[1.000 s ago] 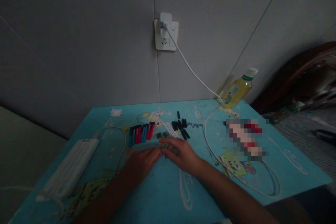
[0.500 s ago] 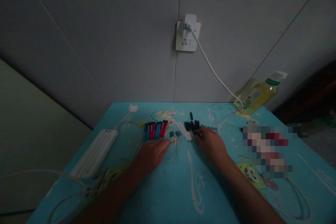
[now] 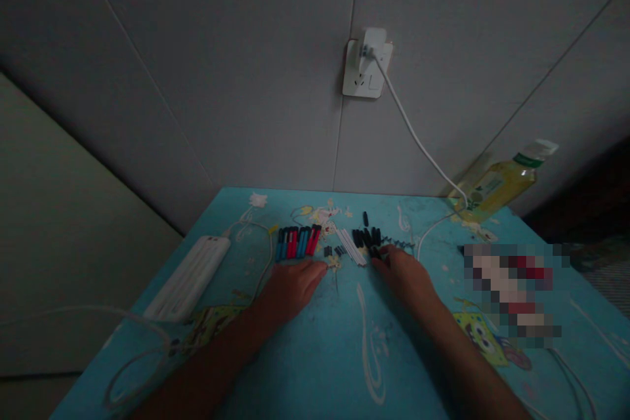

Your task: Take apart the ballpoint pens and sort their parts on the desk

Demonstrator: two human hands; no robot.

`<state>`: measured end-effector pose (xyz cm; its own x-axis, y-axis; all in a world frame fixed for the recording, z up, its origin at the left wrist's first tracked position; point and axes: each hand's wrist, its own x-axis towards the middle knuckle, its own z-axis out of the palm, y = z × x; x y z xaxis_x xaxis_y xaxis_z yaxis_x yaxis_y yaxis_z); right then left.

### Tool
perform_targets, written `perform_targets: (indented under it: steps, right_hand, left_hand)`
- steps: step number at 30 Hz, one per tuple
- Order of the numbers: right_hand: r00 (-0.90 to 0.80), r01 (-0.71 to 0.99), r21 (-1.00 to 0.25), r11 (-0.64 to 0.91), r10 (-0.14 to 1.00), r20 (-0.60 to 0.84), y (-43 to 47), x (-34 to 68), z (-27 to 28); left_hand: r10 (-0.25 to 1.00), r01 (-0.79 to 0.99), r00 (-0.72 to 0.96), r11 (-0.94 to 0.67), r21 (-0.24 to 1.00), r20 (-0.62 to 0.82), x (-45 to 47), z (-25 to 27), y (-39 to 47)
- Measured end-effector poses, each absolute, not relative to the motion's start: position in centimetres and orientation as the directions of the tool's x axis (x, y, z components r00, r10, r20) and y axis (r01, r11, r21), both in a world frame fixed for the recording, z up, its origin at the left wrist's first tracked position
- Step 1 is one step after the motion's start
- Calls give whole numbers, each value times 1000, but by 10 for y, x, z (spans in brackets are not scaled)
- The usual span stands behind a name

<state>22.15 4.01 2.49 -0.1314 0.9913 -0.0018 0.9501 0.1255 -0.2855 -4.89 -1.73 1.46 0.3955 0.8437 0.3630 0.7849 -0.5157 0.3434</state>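
My left hand [image 3: 294,287] rests low on the table with its fingers stretched out and nothing visible in them. Just beyond it lies a row of red and blue pen barrels [image 3: 298,243]. My right hand [image 3: 406,272] is closed at the fingertips on a black pen cap [image 3: 375,252], at the near side of several other black caps [image 3: 366,236]. Between the hands are thin white pen refills [image 3: 350,247], lying side by side at a slant, and small dark grey pieces [image 3: 328,251]. Dark springs [image 3: 399,243] lie behind my right hand.
A white power strip [image 3: 189,279] with cables lies at the left of the blue patterned table [image 3: 319,367]. At the back right stands a bottle of yellow liquid [image 3: 502,184]. A blurred-out item [image 3: 512,289] is on the right. A charger [image 3: 373,49] sits in the wall socket.
The whole view has shifted, so everything sits slightly farther right. My right fingertips remain at the black caps, and the left hand stays by the barrels.
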Motion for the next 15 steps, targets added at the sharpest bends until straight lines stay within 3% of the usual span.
perform_targets:
  steps: [12, 15]
  right_hand:
    - [-121, 932, -341, 123, 992, 27, 40, 220, 26]
    - [-141, 911, -373, 178, 982, 123, 40, 216, 30]
  left_hand:
    - [852, 780, 399, -510, 363, 339, -48, 14, -17]
    - [854, 781, 398, -507, 364, 337, -48, 13, -17]
